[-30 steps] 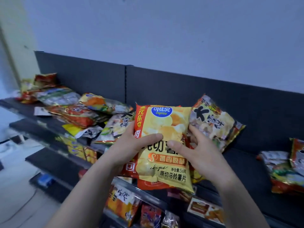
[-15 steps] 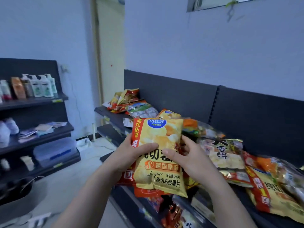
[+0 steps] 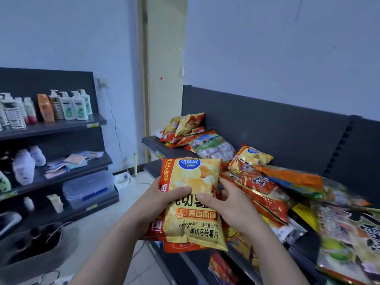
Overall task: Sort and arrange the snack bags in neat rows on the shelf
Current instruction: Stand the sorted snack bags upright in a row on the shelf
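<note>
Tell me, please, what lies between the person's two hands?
In the head view, the yellow chip bag, fronting a stack, is gripped between left hand and right hand.

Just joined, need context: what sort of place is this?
Probably a small shop or mock-up: dark retail shelving piled with snack bags, pump bottles lined up on a second shelf unit. The left hand and right hand hold a yellow chip bag.

Centre frame, the glossy yellow foil chip bag point(image 3: 193, 225) reads "copico" in its blue oval up top, then "薯香原味", "chips", "净含量:56克", "原切马铃薯片" lower down.
</note>
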`<state>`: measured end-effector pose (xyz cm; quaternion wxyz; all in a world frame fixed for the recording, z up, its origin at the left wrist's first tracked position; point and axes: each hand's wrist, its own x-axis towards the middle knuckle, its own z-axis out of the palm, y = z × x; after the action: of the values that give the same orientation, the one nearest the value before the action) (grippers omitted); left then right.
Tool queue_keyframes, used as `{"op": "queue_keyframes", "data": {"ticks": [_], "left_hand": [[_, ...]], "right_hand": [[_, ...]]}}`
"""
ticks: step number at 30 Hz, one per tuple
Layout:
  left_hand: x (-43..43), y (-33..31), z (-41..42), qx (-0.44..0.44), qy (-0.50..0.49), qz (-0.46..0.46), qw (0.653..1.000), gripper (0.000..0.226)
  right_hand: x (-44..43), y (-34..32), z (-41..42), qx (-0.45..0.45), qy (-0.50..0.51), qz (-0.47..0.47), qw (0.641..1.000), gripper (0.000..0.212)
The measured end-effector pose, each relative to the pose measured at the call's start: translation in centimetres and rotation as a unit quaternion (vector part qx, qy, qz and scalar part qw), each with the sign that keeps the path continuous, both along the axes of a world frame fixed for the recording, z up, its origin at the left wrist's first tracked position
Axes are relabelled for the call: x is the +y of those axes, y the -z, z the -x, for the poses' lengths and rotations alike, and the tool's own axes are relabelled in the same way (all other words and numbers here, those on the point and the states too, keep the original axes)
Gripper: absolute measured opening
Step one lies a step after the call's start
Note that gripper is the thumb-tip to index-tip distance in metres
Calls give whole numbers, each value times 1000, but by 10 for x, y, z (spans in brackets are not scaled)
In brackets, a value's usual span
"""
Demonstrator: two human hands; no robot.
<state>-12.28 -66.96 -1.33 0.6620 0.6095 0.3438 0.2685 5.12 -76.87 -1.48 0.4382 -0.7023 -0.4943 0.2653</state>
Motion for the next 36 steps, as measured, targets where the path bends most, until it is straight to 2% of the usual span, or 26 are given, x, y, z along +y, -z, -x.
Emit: {"op": "queue_keyframes", "data": {"ticks": [4,7,10,12,14,20,23,28,31,34,36], "left_hand": [[52,-2,-23,-16,-1,0,1000,43],[97,-5,-43,-22,-4,-1,1000,51],[143,-5,-57,-22,-12,-12,1000,54],[172,0,-61,-26,-33,-17,999,54],[200,7,-61,-24,-53,-9,998,57],[281,29,-64,-23,-73,19,997,53],[321,40,-73,-24,-55,35,998,52],[384,64,-85,-9,-10,59,998,68],[412,77,-95,2,15,72,997,82],[426,88,-105,4,11,78,997,86],[432,94,-109,-3,11,88,996,83]], "right_hand": [[53,-3,-22,-24,10,-9,1000,49],[94,-11,-40,-24,2,-18,1000,35],[142,-14,-57,-28,-13,-14,999,30],[179,-7,-64,-21,-28,-20,999,36],[214,2,-65,-14,-45,-24,999,54],[296,21,-64,-50,-57,14,997,53],[331,30,-66,-70,-42,27,996,59],[374,51,-65,-88,-7,54,995,60],[394,66,-67,-105,22,70,992,75],[409,82,-71,-109,57,91,988,88],[411,82,-66,-122,79,92,985,85]]}}
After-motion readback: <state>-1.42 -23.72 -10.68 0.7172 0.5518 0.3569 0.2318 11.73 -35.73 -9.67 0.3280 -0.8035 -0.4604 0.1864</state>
